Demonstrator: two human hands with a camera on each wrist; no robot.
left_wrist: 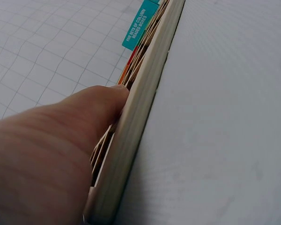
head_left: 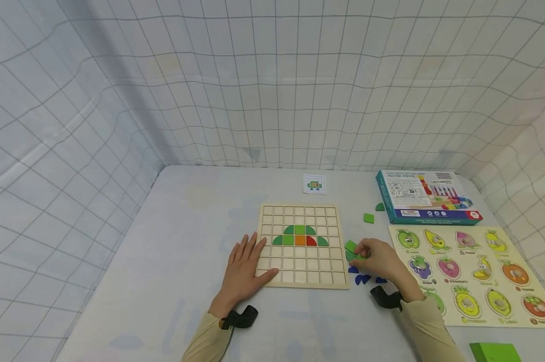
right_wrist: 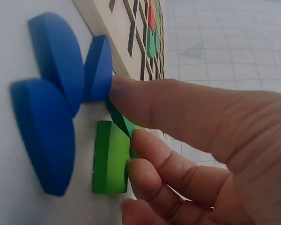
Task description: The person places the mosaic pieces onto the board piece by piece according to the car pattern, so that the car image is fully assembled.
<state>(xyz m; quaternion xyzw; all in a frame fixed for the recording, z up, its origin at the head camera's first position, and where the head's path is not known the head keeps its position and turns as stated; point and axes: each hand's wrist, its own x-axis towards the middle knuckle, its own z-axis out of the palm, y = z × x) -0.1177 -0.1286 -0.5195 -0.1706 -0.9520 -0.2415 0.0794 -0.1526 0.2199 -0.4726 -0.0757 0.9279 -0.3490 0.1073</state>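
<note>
Left hand (head_left: 245,269) flat on the lower left corner of the wooden grid board (head_left: 302,245), fingers straight and spread, thumb lying along the board's near edge; seen close from the left wrist view, thumb (left_wrist: 91,110) pressed against the pale board edge (left_wrist: 140,126)

Right hand (head_left: 377,259) just right of the board, fingers curled, pinching a green piece (right_wrist: 110,157) at the small heap of green pieces (head_left: 351,250); index finger (right_wrist: 178,105) stretched over the heap, touching a blue piece (right_wrist: 98,68); blue pieces (head_left: 362,277) lying flat just right of the board's near right corner, close below the hand

On the board itself, a low dome of tiles around the middle rows: green curved tiles (head_left: 299,230) on top, below them a row of green, orange (head_left: 300,241) and red (head_left: 311,241); remaining cells bare wood

Beyond the board's far edge, a small pattern card (head_left: 314,184); right of the board's far right corner, a lone green square (head_left: 369,218) and a green quarter piece (head_left: 380,206); further right of the board, a teal toy box (head_left: 428,197), and nearer, a fruit puzzle board (head_left: 471,274); well right of the board at the near edge, a green block (head_left: 494,352); all of it on a pale table (head_left: 186,241)
</note>
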